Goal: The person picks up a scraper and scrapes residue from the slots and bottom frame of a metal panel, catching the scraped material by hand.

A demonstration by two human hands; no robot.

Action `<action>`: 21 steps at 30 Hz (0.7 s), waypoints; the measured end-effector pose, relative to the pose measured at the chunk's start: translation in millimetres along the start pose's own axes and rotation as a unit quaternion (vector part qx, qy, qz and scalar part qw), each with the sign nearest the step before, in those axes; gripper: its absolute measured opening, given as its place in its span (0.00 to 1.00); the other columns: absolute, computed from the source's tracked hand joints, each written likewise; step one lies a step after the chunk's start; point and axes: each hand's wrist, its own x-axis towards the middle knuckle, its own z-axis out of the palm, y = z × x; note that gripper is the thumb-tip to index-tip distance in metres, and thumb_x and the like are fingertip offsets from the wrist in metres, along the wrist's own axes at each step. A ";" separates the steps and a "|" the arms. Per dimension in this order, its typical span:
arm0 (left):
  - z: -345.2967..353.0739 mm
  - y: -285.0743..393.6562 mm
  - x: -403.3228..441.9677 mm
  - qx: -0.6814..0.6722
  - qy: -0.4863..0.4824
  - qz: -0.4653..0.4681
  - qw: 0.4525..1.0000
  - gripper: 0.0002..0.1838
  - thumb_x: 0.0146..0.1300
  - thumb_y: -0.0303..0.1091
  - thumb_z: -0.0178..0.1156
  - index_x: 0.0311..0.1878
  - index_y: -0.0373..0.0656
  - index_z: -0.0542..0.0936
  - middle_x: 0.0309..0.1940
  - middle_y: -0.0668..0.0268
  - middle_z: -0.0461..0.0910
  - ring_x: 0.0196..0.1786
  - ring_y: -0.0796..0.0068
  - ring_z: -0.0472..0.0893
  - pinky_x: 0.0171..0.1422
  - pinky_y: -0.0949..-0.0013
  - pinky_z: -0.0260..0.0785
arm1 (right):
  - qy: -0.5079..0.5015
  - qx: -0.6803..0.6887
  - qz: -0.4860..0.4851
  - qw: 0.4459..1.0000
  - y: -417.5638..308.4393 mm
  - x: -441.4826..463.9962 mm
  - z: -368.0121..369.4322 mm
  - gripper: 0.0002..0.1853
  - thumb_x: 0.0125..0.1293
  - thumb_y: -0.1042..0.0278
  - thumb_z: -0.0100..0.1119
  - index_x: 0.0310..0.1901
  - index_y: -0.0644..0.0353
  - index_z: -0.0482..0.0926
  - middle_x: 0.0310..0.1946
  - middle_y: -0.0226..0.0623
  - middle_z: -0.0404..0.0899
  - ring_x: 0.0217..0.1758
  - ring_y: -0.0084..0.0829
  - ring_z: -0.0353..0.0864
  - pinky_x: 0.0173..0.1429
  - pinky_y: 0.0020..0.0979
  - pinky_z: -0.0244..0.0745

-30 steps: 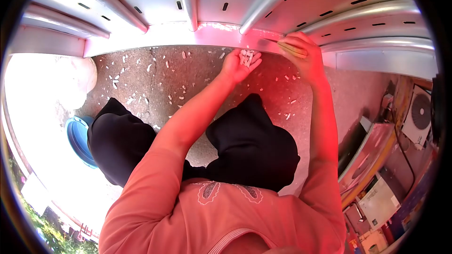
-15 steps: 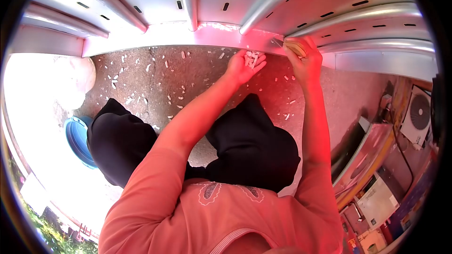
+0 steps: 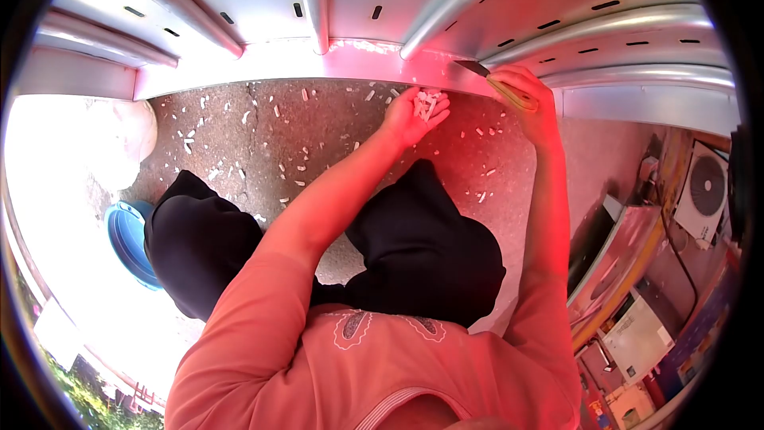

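Several small whitish pieces (image 3: 427,104) lie in the upturned palm of my left hand (image 3: 411,117), just below the lower edge of the metal panel (image 3: 318,60). The fingers of that hand are partly curled around the pieces. My right hand (image 3: 531,102) is wrapped round the yellowish handle of a knife (image 3: 513,94). Its dark blade points up and left, in front of the panel's lower strip; whether it touches the strip I cannot tell.
Whitish bits are scattered on the concrete floor (image 3: 259,139). A blue basin (image 3: 131,243) stands at the left beside my knee. A white fan unit (image 3: 703,193), boards and a cable are at the right. Metal tubes run along the panel above.
My right hand dipped toward the panel's strip, then drew back right with the knife, whose blade now shows more fully. My left hand has moved slightly right with the pieces.
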 end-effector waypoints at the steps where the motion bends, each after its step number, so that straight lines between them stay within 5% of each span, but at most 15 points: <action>1: 0.2 -0.3 -0.1 0.005 0.001 0.002 1.000 0.23 0.72 0.45 0.38 0.56 0.36 0.71 0.52 0.54 0.75 0.56 0.56 0.74 0.67 0.50 0.61 | 0.003 0.003 0.007 1.000 1.1 1.5 0.0 0.13 0.54 0.81 0.62 0.43 0.64 0.80 0.42 0.36 0.77 0.46 0.26 0.76 0.50 0.25 0.71; 9: -0.7 -2.0 4.2 0.008 -0.011 -0.006 1.000 0.23 0.72 0.45 0.38 0.56 0.37 0.72 0.52 0.55 0.75 0.57 0.57 0.74 0.67 0.50 0.62 | -0.017 -0.007 0.057 0.998 0.8 9.3 -7.2 0.13 0.54 0.79 0.63 0.43 0.66 0.79 0.41 0.35 0.78 0.43 0.27 0.77 0.48 0.24 0.71; 15: 1.6 -13.0 8.1 0.004 -0.020 -0.012 1.000 0.22 0.72 0.45 0.39 0.55 0.37 0.72 0.50 0.54 0.76 0.55 0.56 0.75 0.66 0.51 0.62 | 0.044 -0.083 -0.018 0.995 -9.8 5.8 16.8 0.10 0.54 0.78 0.64 0.39 0.65 0.80 0.37 0.33 0.78 0.39 0.24 0.77 0.46 0.24 0.71; 21: 8.2 -17.0 8.3 0.003 -0.016 -0.007 1.000 0.22 0.72 0.44 0.39 0.54 0.36 0.73 0.50 0.54 0.76 0.55 0.56 0.75 0.66 0.51 0.63 | 0.203 0.012 0.043 0.978 -14.1 -9.7 30.1 0.07 0.53 0.77 0.63 0.36 0.63 0.79 0.35 0.36 0.79 0.39 0.29 0.78 0.45 0.27 0.72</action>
